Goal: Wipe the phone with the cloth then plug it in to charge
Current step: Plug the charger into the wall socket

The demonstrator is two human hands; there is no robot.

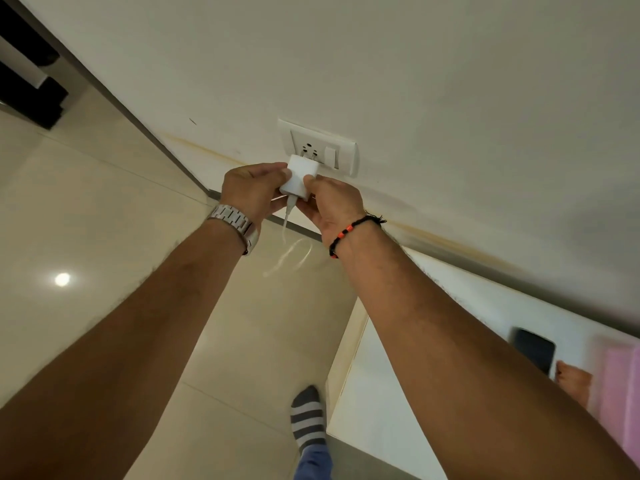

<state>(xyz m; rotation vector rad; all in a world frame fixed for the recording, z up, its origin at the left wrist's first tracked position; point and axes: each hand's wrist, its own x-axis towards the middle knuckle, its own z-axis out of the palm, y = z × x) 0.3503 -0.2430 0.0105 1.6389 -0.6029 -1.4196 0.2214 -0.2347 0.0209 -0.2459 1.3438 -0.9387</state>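
Note:
Both hands hold a white charger adapter [300,177] at the wall socket [318,148]. My left hand [251,188] pinches its left side and my right hand [330,206] grips its right side. The adapter's pins touch the socket's holes. A white cable [287,233] hangs from the adapter, blurred below. The dark phone [535,351] lies face up on the white table [381,410] at the lower right. A pink cloth [620,393] lies beside the phone at the frame's right edge.
A white switch [330,156] sits in the socket plate, right of the holes. My striped sock [308,417] stands on the beige tiled floor [86,209] by the table's corner. A small orange object [575,382] lies between phone and cloth. Dark furniture [27,84] stands far left.

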